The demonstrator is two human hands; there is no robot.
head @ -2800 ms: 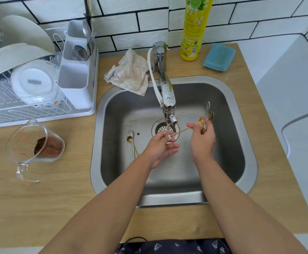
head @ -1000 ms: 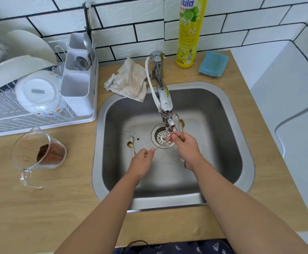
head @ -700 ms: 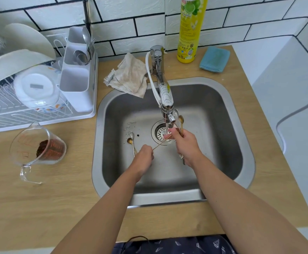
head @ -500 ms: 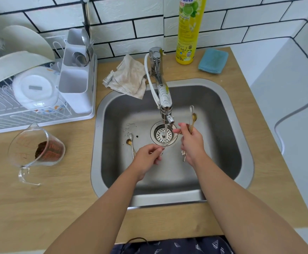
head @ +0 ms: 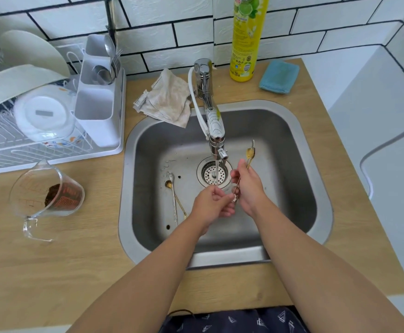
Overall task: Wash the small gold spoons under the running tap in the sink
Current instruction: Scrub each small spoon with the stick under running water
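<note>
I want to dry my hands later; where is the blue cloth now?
The blue cloth lies on the wooden counter behind the sink's far right corner, just right of the yellow bottle.

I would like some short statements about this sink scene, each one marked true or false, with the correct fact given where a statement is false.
1. Water runs from the tap. True.
2. The right hand holds spoons whose bowls point away from the person. True.
3. The sink floor has no cutlery on it. False: two spoons lie left of the drain.
4. The measuring jug on the counter is empty. False: it holds something dark brown.
5. The blue sponge lies right of the yellow bottle. True.
6. The left hand rests on the counter. False: it is over the sink, under the water stream.
</note>
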